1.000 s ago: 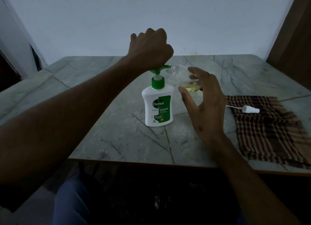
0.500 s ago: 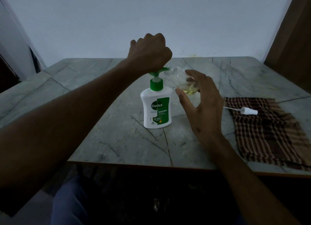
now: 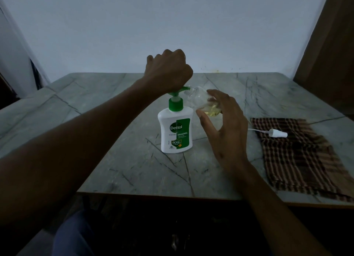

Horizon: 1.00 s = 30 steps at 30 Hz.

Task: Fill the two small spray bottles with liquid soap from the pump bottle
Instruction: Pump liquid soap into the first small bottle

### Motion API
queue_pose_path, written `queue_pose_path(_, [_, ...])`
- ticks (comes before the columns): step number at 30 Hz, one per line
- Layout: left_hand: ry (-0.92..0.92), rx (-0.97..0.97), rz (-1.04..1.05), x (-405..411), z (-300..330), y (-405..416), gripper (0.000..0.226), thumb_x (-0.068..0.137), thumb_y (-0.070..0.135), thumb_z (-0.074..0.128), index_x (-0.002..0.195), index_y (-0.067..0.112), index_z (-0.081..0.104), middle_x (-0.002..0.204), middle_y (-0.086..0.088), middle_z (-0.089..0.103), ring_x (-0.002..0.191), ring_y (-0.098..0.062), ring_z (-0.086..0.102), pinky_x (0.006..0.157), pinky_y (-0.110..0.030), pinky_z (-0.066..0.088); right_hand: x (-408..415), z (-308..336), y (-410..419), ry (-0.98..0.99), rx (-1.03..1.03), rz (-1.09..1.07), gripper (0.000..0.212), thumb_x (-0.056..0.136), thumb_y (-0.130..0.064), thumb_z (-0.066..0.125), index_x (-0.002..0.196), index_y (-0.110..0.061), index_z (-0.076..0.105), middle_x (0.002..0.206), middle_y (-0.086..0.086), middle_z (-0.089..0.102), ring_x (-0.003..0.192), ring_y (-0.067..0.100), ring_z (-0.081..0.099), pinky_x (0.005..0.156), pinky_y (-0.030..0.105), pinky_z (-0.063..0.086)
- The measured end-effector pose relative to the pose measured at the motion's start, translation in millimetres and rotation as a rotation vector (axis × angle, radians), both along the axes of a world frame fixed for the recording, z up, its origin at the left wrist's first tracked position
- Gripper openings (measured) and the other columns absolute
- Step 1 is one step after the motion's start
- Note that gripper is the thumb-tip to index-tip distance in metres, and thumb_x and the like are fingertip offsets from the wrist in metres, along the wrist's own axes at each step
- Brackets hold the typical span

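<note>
The pump bottle (image 3: pixel 175 130) stands upright near the middle of the marble table (image 3: pixel 118 171), set back from the near edge. The left hand (image 3: pixel 168 71) is curled into a fist on top of the green pump head (image 3: pixel 177 91), its heel pressing down on it. The nozzle points right, into the neck of a small clear spray bottle (image 3: pixel 201 100) held tilted against it. The right hand (image 3: pixel 224 125) holds that bottle with its fingertips, thumb low on the near side and fingers spread over the top; a little yellowish soap sits in the bottle's lower end.

To the right a checked cloth (image 3: pixel 298 158) lies flat, its far corner close to the table's right edge and its near edge almost at the front lip. A white sprayer cap (image 3: pixel 277 133) with its thin tube rests on the cloth's upper part, the tube reaching left off the cloth onto bare stone, well apart from the right hand.

The stone is bare to the left of the pump bottle and behind it up to the wall (image 3: pixel 172 25). A brown panel (image 3: pixel 329 44) stands at the far right corner.
</note>
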State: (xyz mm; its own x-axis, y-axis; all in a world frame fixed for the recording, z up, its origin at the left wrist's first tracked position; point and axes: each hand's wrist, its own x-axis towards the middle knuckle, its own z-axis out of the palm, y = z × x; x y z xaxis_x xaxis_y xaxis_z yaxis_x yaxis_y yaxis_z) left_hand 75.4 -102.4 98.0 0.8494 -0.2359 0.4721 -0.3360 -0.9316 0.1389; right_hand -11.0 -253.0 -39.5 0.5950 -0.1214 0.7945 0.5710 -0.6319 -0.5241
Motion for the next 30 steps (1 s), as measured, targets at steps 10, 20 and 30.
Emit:
queue_pose_path(10, [0.001,0.0,0.019,0.8,-4.6,-2.0,0.012,0.065,0.021,0.038,0.066,0.012,0.044,0.073,-0.007,0.053,0.068,-0.027,0.049,0.082,-0.046,0.03,4.7,-5.2,1.8,0.015,-0.001,0.002,0.044,0.097,-0.031,0.069,0.136,-0.015,0.056,0.127,-0.001,0.063,0.115,0.014,0.059,0.098,0.046,0.05])
queue_pose_path(20, [-0.057,0.024,0.008,3.9,1.3,4.9,0.011,0.068,0.022,0.038,0.064,0.012,0.04,0.069,-0.007,0.049,0.063,-0.026,0.046,0.081,-0.045,0.032,4.8,-4.1,3.3,0.006,-0.005,0.009,0.045,0.097,-0.034,0.068,0.137,-0.016,0.056,0.127,-0.002,0.062,0.115,0.012,0.058,0.098,0.048,0.05])
queue_pose_path(30, [-0.03,0.062,-0.003,2.2,-5.5,-0.9,0.013,0.069,0.024,0.037,0.065,0.013,0.042,0.07,-0.006,0.051,0.065,-0.025,0.049,0.083,-0.046,0.031,7.0,-5.9,1.4,-0.012,-0.008,-0.009,0.043,0.096,-0.034,0.068,0.135,-0.018,0.056,0.125,-0.005,0.062,0.114,0.007,0.056,0.1,0.052,0.048])
